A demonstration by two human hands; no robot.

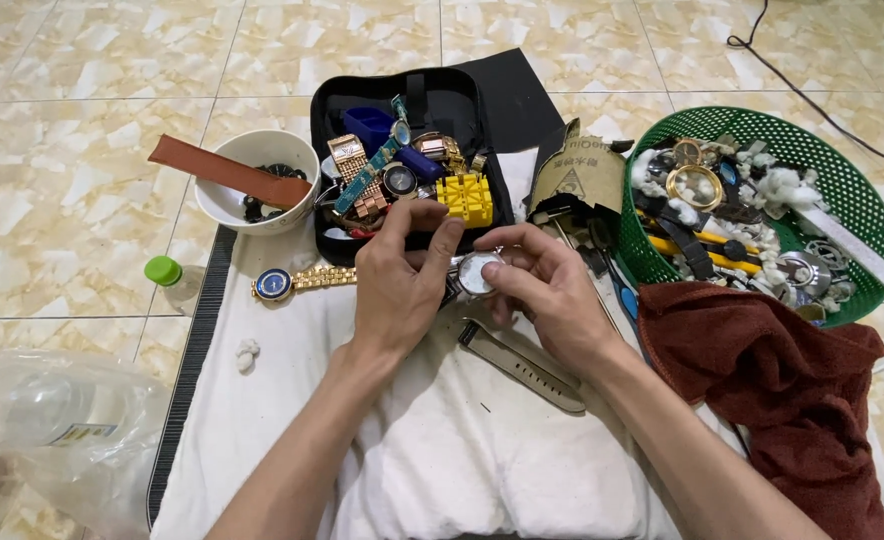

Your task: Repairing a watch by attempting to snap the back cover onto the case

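My left hand (402, 275) and my right hand (552, 290) meet over a white cloth (442, 450), both closed around a silver wristwatch (477, 272) with a pale round face. Its grey strap (522, 365) trails down onto the cloth below my right hand. My left thumb and fingers pinch the watch's left side; my right fingers curl over its right edge. To the left lies a gold watch with a blue dial (292, 283).
A black open case (417, 150) holds several watches and a yellow block. A white bowl (252, 180) with a brown strap sits left, a green basket (842, 190) of parts right, a dark red towel (792, 380), a plastic bag (52, 420), a green-capped bottle (167, 272).
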